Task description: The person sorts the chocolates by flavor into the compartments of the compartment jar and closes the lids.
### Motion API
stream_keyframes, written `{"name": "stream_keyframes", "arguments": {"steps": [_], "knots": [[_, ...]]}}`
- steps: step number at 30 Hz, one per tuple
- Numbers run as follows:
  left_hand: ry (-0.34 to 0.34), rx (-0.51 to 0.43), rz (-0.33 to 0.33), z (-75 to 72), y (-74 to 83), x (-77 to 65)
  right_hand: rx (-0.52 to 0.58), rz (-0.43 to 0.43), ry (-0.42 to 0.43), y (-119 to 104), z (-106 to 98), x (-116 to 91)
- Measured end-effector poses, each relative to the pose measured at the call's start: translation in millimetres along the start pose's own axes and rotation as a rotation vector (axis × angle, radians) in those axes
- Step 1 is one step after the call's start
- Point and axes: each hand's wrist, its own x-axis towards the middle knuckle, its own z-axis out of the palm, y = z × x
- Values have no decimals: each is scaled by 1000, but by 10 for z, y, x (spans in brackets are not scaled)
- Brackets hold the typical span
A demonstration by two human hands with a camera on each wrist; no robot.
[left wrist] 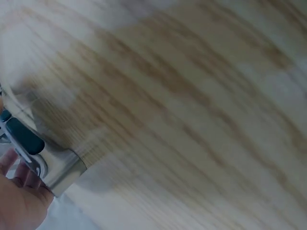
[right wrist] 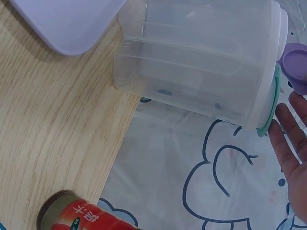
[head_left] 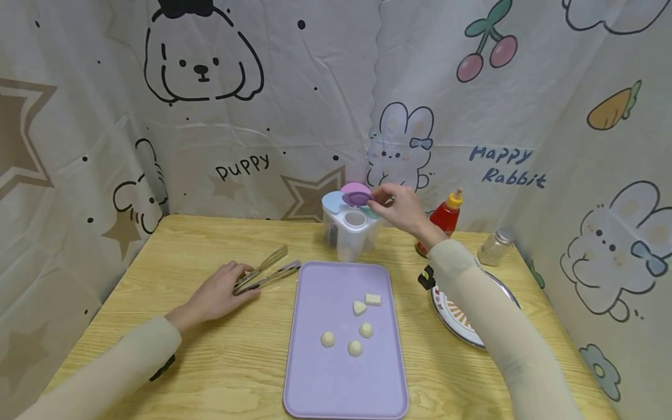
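My right hand (head_left: 401, 209) pinches the raised purple lid (head_left: 357, 194) of a clear multi-part container (head_left: 349, 242) at the back of the table. Under that lid a round opening shows in the white top; light blue and green lids flank it. In the right wrist view, the fingers (right wrist: 288, 139) reach to the purple lid beside the green one (right wrist: 270, 105). My left hand (head_left: 217, 294) holds metal tongs (head_left: 275, 274) by their handle end, low over the table left of the tray. A dark green grip pad (left wrist: 26, 136) shows on them in the left wrist view.
A lilac tray (head_left: 343, 385) bears several small white pieces, some round, some blocky. To the right are a patterned plate (head_left: 457, 326) partly under my right forearm, a red sauce bottle (head_left: 445, 217) and a metal-capped shaker (head_left: 496, 248). Printed cloth walls border the table.
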Motion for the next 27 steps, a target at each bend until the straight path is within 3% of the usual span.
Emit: {"name": "stream_keyframes", "arguments": {"steps": [20, 27], "knots": [[-26, -33, -42, 70, -6, 96, 8, 10, -11, -10, -5, -2], [0, -80, -55, -36, 4, 93, 6, -5, -10, 7, -14, 5]]}}
